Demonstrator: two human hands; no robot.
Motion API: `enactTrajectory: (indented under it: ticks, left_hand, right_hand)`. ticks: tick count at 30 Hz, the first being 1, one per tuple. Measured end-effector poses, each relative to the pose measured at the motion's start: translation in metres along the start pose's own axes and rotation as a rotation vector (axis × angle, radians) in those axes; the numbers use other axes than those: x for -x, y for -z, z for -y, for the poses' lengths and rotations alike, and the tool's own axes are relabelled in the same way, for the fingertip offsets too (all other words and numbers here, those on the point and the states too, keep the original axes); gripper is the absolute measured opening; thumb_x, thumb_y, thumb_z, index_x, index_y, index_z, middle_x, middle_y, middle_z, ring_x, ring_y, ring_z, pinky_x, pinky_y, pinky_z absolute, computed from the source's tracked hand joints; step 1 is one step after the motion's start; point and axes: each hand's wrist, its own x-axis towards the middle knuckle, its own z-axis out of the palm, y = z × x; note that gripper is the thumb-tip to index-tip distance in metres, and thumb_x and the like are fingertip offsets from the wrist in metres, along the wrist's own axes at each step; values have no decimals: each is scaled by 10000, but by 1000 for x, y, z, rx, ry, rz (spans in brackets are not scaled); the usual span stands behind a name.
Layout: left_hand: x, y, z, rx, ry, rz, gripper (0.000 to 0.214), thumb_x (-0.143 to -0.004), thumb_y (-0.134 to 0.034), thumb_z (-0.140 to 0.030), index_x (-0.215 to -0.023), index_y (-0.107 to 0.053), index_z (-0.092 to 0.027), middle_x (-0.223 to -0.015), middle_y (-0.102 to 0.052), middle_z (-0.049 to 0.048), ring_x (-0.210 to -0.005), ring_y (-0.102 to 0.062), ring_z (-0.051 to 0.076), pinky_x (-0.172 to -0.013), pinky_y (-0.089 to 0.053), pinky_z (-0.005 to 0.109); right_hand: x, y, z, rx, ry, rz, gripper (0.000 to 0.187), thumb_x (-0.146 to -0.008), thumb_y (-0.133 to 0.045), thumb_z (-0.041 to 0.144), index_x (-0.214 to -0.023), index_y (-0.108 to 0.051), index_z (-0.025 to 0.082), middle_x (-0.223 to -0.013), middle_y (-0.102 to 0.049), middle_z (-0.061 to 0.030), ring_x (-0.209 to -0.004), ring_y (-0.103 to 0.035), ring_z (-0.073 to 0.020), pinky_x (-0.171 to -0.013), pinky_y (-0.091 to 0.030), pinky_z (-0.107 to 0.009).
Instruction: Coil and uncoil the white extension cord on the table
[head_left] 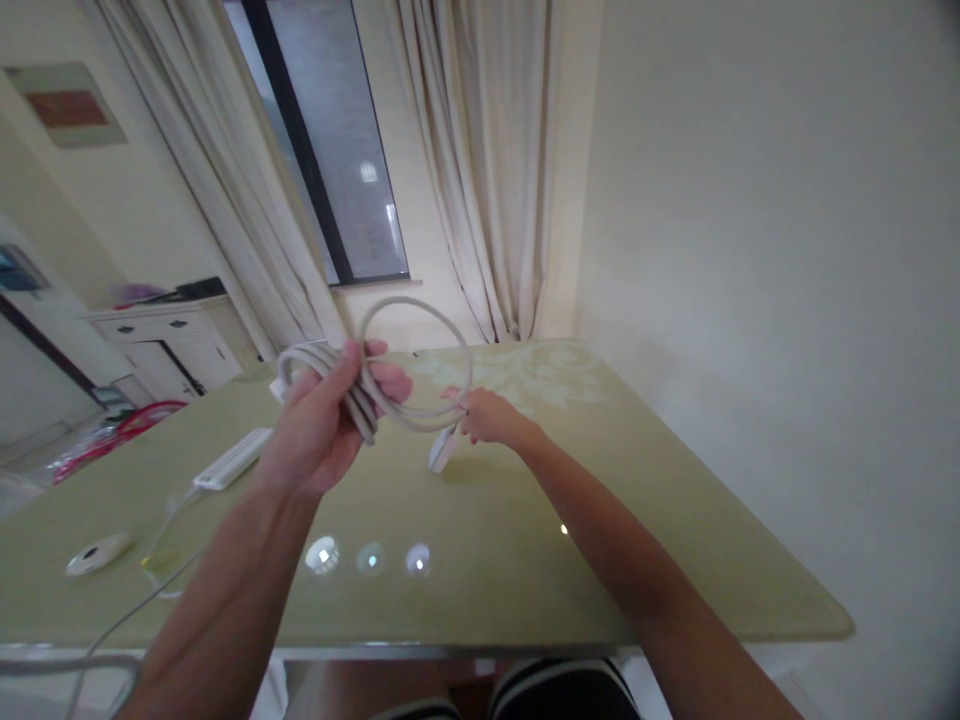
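Observation:
My left hand (pixel 330 415) is raised above the green glass table (pixel 675 520), fingers wrapped round a bundle of coiled white cable (pixel 420 330). One loop of the cable stands up above my fingers. My right hand (pixel 484 415) reaches forward a little lower, pinching the cable where it runs down to a white plug (pixel 442 450) that hangs just over the tabletop.
A white power strip (pixel 232 458) lies at the left of the table, with a thin cord trailing toward the front edge. A small round white disc (pixel 97 553) sits near the left edge. A white cabinet (pixel 172 345), curtains and a window stand behind.

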Motion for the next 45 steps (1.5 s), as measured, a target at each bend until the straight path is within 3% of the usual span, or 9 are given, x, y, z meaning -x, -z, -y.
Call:
enactTrajectory:
  ticks: [4, 6, 12, 17, 21, 27, 33, 39, 45]
  left_hand:
    - [15, -7, -22, 137, 5, 54, 282, -1052, -458, -237, -873, -660, -155, -459, -339, -88, -347, -334, 45, -436, -463, 150]
    - [17, -8, -22, 158, 58, 56, 300, -1060, -454, -272, -854, -642, -160, -473, -285, -93, -345, -256, 39, -386, -385, 133]
    - [8, 2, -5, 245, 50, -39, 305, -1025, -535, -429, -934, -621, -151, -642, -442, -56, -479, -411, 41, -578, -548, 183]
    - [18, 9, 16, -88, 17, -9, 207, -887, -762, -304, -951, -644, -147, -684, -460, -64, -531, -448, 44, -621, -555, 191]
    - [21, 8, 42, -234, -1, -70, 295, -823, -814, -364, -826, -609, -152, -617, -431, -88, -453, -382, 30, -528, -489, 172]
    - [0, 10, 74, -111, 438, -20, 209, -877, -738, -262, -808, -589, -132, -626, -527, -55, -456, -450, 51, -551, -539, 226]
    - [-13, 24, 91, 108, 661, 134, 232, -958, -651, -324, -848, -608, -125, -503, -253, -128, -364, -248, 28, -422, -386, 150]
    - [3, 24, 93, 130, 560, 405, 392, -947, -630, -519, -838, -632, -142, -469, -304, -107, -354, -144, 32, -367, -280, 160]
    - [11, 18, 87, 54, 368, 282, 256, -872, -760, -386, -941, -664, -158, -651, -559, -37, -469, -384, 45, -588, -499, 205]
  right_hand:
    - [-7, 4, -24, -81, -68, -119, 188, -955, -560, 161, -1104, -673, 182, -746, -726, -24, -513, -623, -90, -550, -445, -183]
    - [-10, 6, -31, -264, -81, -111, 234, -1027, -493, 282, -935, -664, 153, -690, -704, -35, -493, -623, -94, -518, -451, -180]
    - [-14, 19, -40, -909, -171, -99, 144, -951, -542, 129, -1043, -652, 129, -886, -770, -99, -690, -725, -136, -642, -568, -233]
    - [-7, 43, -42, -1353, -231, -205, 212, -976, -481, 193, -1074, -651, 113, -1033, -767, -169, -884, -753, -169, -817, -601, -300]
    - [1, 54, -26, -1209, -140, -320, 223, -920, -577, 175, -1122, -661, 136, -1072, -764, -124, -681, -702, -98, -653, -558, -206]
    - [14, 54, 4, -817, 242, -454, 546, -1003, -487, 259, -1539, -383, 236, -1078, -750, -42, -450, -473, -38, -446, -389, -167]
    - [21, 50, 20, -831, 550, -360, 350, -1004, -563, 391, -1274, -655, 189, -940, -734, -29, -521, -389, -55, -481, -343, -181]
    - [15, 38, 18, -1181, 545, -314, 444, -904, -672, 577, -1109, -680, 183, -818, -715, -27, -538, -443, -68, -509, -370, -191]
    - [21, 43, 21, -1289, 502, -418, 383, -957, -595, 579, -1054, -661, 214, -713, -644, 14, -534, -451, -88, -565, -418, -222]
